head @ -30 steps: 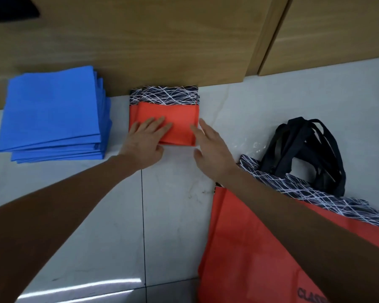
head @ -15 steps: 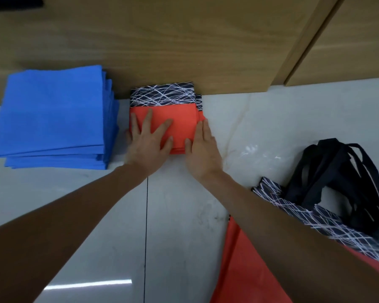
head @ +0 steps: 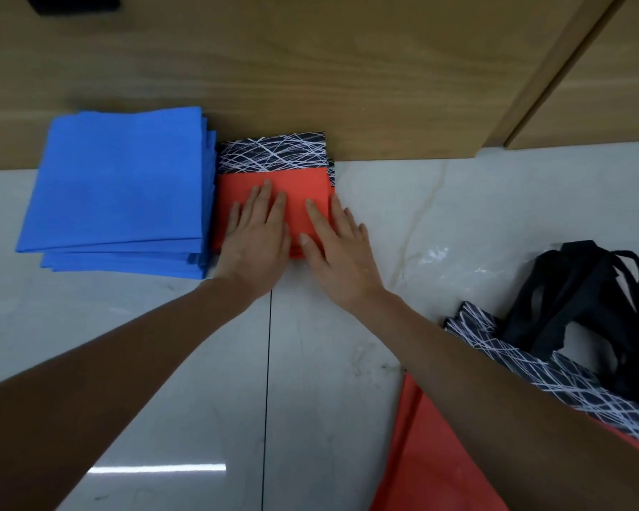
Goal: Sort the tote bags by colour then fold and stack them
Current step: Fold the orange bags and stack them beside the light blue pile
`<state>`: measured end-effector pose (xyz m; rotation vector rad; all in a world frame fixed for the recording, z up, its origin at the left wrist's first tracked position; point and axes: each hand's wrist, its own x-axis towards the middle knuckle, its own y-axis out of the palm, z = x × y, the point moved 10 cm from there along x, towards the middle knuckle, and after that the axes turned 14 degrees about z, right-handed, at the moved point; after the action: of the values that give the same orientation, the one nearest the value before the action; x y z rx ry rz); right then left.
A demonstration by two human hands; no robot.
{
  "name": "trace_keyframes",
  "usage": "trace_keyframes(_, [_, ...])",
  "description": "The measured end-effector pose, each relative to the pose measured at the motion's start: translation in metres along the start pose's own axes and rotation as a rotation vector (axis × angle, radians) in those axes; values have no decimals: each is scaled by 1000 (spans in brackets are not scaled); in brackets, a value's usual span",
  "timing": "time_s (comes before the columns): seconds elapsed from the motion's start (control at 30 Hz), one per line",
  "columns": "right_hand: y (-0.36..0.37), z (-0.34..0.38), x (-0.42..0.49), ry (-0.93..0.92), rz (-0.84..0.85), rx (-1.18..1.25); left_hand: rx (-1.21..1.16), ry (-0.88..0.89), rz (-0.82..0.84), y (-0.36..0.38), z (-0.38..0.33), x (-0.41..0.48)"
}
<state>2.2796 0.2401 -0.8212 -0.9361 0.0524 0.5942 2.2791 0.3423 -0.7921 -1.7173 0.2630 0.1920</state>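
We look down on a pale glossy tiled surface set against a wooden panel. At left sits a stack of folded blue fabric tote bags. Just beside it lies a small folded orange tote bag with a black, white-scribbled band. Our left hand and right hand press flat on it, fingers straight, grasping nothing. An unfolded orange tote bag lies lower right, nearest our right arm.

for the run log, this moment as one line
left hand: flat on folded orange tote | right hand: same | blue tote stack: adjacent | unfolded orange tote: near right
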Motion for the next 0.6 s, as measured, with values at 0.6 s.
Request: trace_keyframes(0.6, [-88, -33, -143, 21, -331, 163, -67, 100, -138, -39, -54, -56])
